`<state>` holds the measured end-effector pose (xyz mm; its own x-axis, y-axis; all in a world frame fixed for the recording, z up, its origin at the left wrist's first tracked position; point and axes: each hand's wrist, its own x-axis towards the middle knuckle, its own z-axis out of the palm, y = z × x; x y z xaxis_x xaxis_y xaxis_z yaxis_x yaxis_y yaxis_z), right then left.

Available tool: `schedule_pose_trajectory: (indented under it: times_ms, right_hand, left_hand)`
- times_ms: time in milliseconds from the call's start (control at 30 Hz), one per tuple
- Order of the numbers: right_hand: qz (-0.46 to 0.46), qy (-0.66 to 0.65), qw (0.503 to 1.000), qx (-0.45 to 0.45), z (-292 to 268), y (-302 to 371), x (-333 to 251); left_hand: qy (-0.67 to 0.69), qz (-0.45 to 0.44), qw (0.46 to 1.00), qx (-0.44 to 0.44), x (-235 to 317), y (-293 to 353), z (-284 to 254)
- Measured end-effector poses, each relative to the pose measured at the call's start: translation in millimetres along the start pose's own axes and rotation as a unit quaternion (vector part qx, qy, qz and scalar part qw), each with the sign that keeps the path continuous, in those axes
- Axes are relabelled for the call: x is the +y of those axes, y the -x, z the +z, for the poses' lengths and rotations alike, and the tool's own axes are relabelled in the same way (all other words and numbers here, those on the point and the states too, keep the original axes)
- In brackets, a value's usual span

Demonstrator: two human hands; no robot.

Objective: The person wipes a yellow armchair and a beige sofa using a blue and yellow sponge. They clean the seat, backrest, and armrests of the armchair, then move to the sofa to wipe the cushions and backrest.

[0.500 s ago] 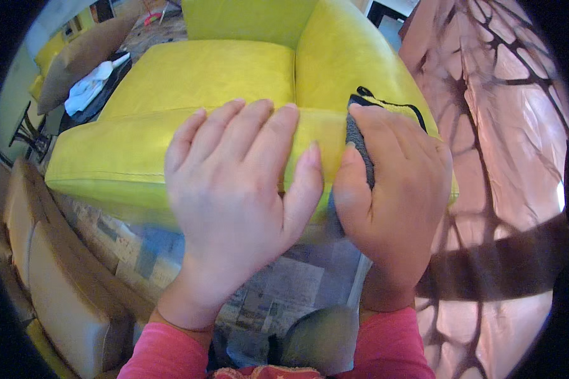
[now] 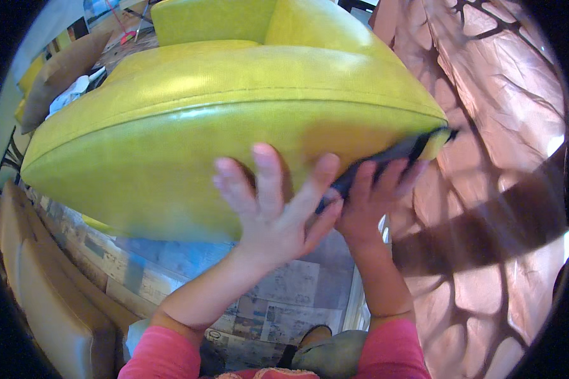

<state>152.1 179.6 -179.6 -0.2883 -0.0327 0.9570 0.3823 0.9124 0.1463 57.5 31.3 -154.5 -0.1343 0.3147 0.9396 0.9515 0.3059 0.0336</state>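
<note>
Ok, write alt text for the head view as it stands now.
A person's right hand is over a dark cloth at the side of a yellow-green sofa, with the left hand spread beside it, slightly blurred. Pinkish crinkled fabric with dark branching lines fills the right; tan furniture and a patchwork-patterned floor show below.

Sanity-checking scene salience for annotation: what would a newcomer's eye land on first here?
Probably the big yellow-green sofa, its glossy side filling the middle. Next, the two hands low in front of it: the left hand with fingers spread, the right hand at a dark cloth against the sofa's right end. Then the copper-pink curtain with dark, vein-like lines, along the right side.
</note>
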Motion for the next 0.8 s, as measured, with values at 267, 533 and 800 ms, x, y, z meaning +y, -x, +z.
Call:
schedule_pose_trajectory:
  times_ms: [267, 533, 800]
  right_hand:
    - [-0.007, -0.003, 0.999, -0.054, -3.5, 28.4, -6.0]
    - [0.015, 0.031, 0.999, -0.036, 31.6, 41.7, -31.0]
    - [-0.034, -0.032, 0.960, -0.276, 24.7, 106.5, -49.7]
  left_hand:
    - [0.075, 0.028, 0.979, -0.186, 11.6, 69.5, 5.5]
    - [0.195, -0.009, 0.973, -0.121, 5.3, 101.3, 23.0]
    - [0.058, 0.037, 0.985, -0.160, -7.2, 134.7, 18.6]
